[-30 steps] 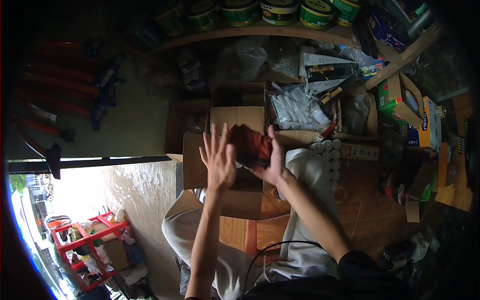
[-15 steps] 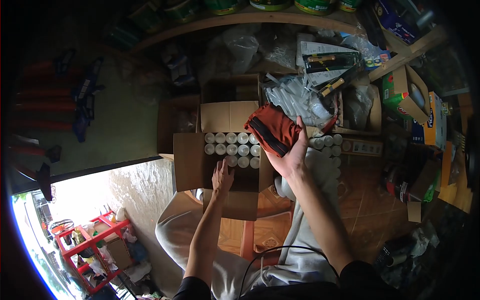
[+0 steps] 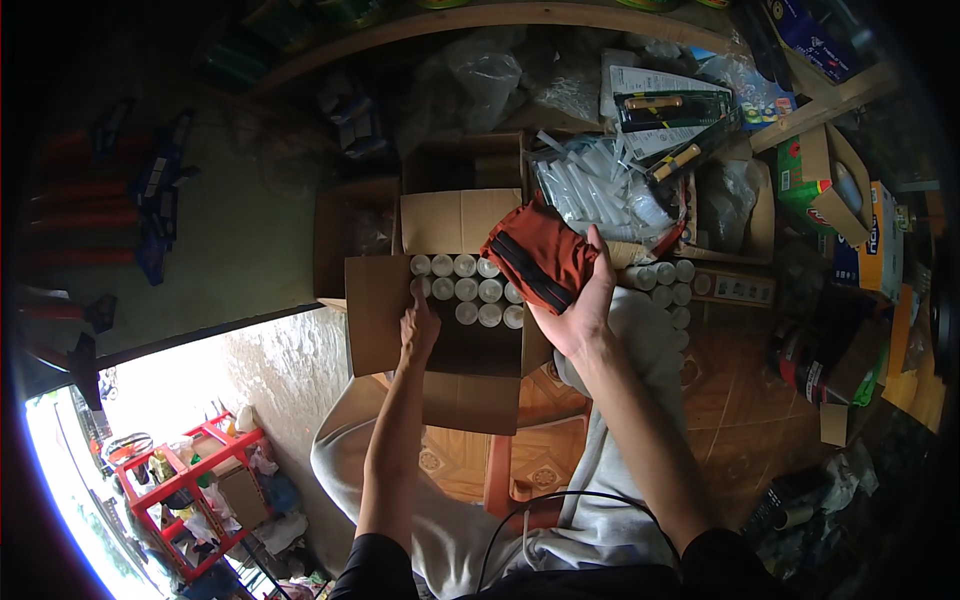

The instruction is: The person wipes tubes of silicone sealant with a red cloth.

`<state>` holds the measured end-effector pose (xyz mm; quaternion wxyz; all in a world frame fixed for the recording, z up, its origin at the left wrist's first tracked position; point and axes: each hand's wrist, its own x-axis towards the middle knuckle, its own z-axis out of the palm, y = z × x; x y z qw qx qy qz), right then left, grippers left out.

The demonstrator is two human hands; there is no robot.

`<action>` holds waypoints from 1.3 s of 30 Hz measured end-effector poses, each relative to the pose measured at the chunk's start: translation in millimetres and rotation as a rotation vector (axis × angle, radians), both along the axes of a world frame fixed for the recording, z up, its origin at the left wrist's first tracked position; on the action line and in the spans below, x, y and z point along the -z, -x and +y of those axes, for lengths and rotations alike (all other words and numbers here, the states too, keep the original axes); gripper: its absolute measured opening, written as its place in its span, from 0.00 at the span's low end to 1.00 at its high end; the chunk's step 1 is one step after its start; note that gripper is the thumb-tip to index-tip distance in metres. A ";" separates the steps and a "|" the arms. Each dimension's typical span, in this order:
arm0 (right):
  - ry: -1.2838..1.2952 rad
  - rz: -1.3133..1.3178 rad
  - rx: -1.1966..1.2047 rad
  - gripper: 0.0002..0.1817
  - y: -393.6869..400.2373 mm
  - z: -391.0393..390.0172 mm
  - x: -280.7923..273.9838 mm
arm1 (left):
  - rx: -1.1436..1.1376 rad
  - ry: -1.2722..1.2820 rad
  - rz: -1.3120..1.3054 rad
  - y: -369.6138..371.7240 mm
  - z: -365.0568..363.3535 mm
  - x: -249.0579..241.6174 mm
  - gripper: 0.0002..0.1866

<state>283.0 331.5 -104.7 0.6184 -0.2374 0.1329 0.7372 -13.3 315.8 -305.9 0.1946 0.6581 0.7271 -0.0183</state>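
An open cardboard box (image 3: 375, 320) stands in front of me with several clear-and-white round containers (image 3: 465, 289) in rows inside, their round ends facing up. My left hand (image 3: 420, 328) is at the box's left side, its index finger stretched out to the leftmost container of the second row. The other fingers look curled, and nothing shows in that hand. On my right palm lies a folded red-brown cloth item (image 3: 540, 252) with a black strip. My right hand (image 3: 583, 318) holds it above the box's right edge, thumb along its side.
More round containers (image 3: 682, 294) stand right of the box, beside my knee. Behind lies a bag of white plastic tubes (image 3: 600, 185), with packaged wood-handled tools (image 3: 655, 103) next to it. A red rack (image 3: 190, 465) stands lower left. A wooden shelf edge (image 3: 500, 15) crosses the top.
My left hand has moved left and forward, from the third row to the left end of the second row, with its index finger now extended. The right hand still holds the cloth item.
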 end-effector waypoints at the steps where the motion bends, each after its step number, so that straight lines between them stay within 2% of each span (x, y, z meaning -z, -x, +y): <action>1: -0.001 0.001 0.000 0.34 0.4 0.7 2.1 | -0.010 -0.048 0.006 2.6 6.4 7.3 0.31; 3: 0.001 0.005 0.003 0.33 2.4 1.0 6.7 | -0.028 -0.138 0.019 1.2 16.9 12.0 0.29; 4: -0.019 0.009 -0.009 0.33 2.5 0.6 5.8 | -0.093 -0.049 -0.001 -1.7 19.9 8.3 0.29; 7: -0.022 0.006 -0.009 0.34 5.3 2.1 7.7 | -0.146 -0.012 0.057 -9.9 13.3 -0.2 0.31; 13: -0.014 -0.026 -0.043 0.34 7.7 1.0 8.4 | -0.077 -0.038 0.157 -1.7 -15.6 23.2 0.39; 17: -0.004 -0.051 -0.031 0.33 9.9 3.5 7.7 | -0.091 0.145 0.076 8.1 -37.3 24.3 0.40; 19: -0.041 -0.032 -0.052 0.33 12.4 3.4 15.5 | -0.034 0.174 0.137 -1.2 -47.9 -8.8 0.39; 20: -0.035 -0.029 -0.052 0.32 14.0 3.6 17.3 | 0.020 0.160 0.151 -3.8 -49.1 -34.6 0.35; 23: -0.046 -0.038 -0.044 0.31 19.5 1.5 17.4 | 0.128 0.138 0.054 20.8 -42.2 -103.2 0.32; 24: -0.054 -0.036 -0.050 0.30 21.8 0.0 21.4 | 0.174 0.042 -0.016 24.6 -39.2 -146.4 0.29; 25: -0.050 -0.038 -0.055 0.28 22.7 -1.0 23.5 | 0.096 -0.003 -0.157 23.4 -39.6 -199.6 0.29; 26: -0.057 -0.040 -0.065 0.28 23.0 -4.6 24.5 | -0.036 0.007 -0.164 16.3 -44.0 -261.8 0.29; 27: -0.069 -0.041 -0.077 0.27 23.4 -6.8 27.3 | -0.039 -0.049 -0.240 26.2 -56.1 -309.0 0.25; 28: -0.131 -0.002 -0.054 0.27 24.4 -8.5 40.5 | -0.032 -0.206 -0.532 38.2 -74.8 -342.1 0.21; 29: -0.082 -0.043 -0.058 0.31 23.3 -13.3 38.4 | -0.059 -0.221 -0.488 47.2 -92.4 -390.8 0.19; 30: -0.079 -0.072 -0.066 0.31 20.5 -20.5 33.5 | -0.136 -0.258 -0.581 46.7 -112.1 -442.9 0.19; 31: -0.075 -0.105 -0.069 0.31 15.2 -28.4 30.8 | -0.150 -0.383 -0.887 77.6 -135.4 -451.8 0.36; 33: -0.175 -0.135 -0.083 0.32 5.3 -42.5 44.4 | -0.130 -0.847 -1.420 57.9 -163.1 -464.6 0.55; 34: -0.164 -0.140 -0.073 0.32 0.1 -51.0 40.6 | -0.083 -0.836 -1.450 38.1 -171.0 -466.6 0.61; 36: -0.149 -0.112 -0.105 0.32 -12.1 -69.6 21.0 | 0.093 -0.825 -1.757 -0.2 -175.3 -441.0 0.56; 37: -0.151 -0.087 -0.106 0.32 -18.7 -80.7 10.5 | -0.080 -0.917 -1.911 -25.7 -180.4 -433.8 0.52; 38: -0.176 -0.106 -0.118 0.32 -25.5 -96.8 1.9 | -0.070 -0.903 -2.225 -26.9 -187.2 -411.7 0.46; 39: -0.196 -0.125 -0.128 0.33 -32.2 -113.2 -6.0 | -0.267 -0.914 -2.227 -34.5 -193.9 -400.2 0.41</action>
